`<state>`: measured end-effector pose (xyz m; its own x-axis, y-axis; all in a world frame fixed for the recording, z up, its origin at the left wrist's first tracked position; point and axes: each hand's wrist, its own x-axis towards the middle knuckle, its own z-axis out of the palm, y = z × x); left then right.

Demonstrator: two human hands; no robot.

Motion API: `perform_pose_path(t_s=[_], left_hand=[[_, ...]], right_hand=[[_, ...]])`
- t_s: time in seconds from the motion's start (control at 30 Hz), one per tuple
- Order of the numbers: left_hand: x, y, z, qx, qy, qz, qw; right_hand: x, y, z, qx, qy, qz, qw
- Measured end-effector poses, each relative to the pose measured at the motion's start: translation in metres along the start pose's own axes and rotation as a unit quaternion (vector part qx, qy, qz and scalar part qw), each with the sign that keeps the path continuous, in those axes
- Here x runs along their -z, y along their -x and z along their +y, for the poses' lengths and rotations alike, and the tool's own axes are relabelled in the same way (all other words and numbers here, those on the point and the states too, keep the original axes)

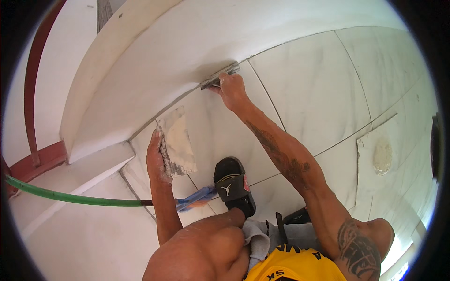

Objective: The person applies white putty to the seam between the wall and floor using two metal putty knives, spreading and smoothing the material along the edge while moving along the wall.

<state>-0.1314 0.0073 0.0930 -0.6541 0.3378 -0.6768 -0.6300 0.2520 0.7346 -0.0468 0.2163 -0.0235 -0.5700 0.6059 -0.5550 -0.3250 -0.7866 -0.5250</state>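
Note:
My right hand (232,87) grips a wide, flat finishing trowel or scraper (213,78), caked along its edge. The blade rests against the foot of the white wall (165,63), along the joint where it meets the marble-look floor tiles (309,84). Lower and to the left, my left hand (156,158) holds a rectangular flat plate (181,140) by its long left side. Pale putty covers part of that plate, and dark residue shows near my fingers. The plate is over the floor close to the wall; whether it touches the tiles I cannot tell.
A green pole (81,199) passes behind my left forearm toward a blue broom-like head (198,196) beside my black slide sandal (228,186). On the right lies a thin board or sheet (367,179) with a putty patch (382,156). A red post (31,87) and white ledge (95,165) stand left.

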Motion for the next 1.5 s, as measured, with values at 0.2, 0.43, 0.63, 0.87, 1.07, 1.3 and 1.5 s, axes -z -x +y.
perform_pose_path(t_s=[0.2,0.43,0.63,0.87,1.07,1.3,1.5], left_hand=[[0.007,-0.002,-0.002,-0.012,-0.01,-0.012,1.0],[0.015,-0.008,-0.011,-0.001,-0.027,0.003,1.0],[0.018,-0.016,-0.02,0.002,-0.008,-0.012,1.0],[0.023,-0.019,-0.024,-0.001,-0.02,-0.021,1.0],[0.015,-0.016,-0.021,-0.006,-0.01,-0.039,0.999],[0.012,-0.011,-0.018,-0.005,-0.015,-0.015,1.0],[0.018,-0.013,-0.018,-0.001,-0.015,-0.014,1.0]], right_hand=[[-0.043,0.005,-0.021,-0.007,0.008,0.018,1.0],[-0.108,0.06,-0.06,0.065,0.051,-0.036,0.996],[-0.075,0.119,-0.072,0.068,0.145,-0.053,0.986],[0.017,0.07,-0.041,-0.014,0.032,-0.013,0.999],[0.033,0.015,-0.029,-0.012,0.048,-0.012,0.999],[0.0,-0.005,-0.048,-0.002,0.05,-0.011,0.999],[-0.046,0.025,-0.085,0.039,0.042,-0.07,0.996]])
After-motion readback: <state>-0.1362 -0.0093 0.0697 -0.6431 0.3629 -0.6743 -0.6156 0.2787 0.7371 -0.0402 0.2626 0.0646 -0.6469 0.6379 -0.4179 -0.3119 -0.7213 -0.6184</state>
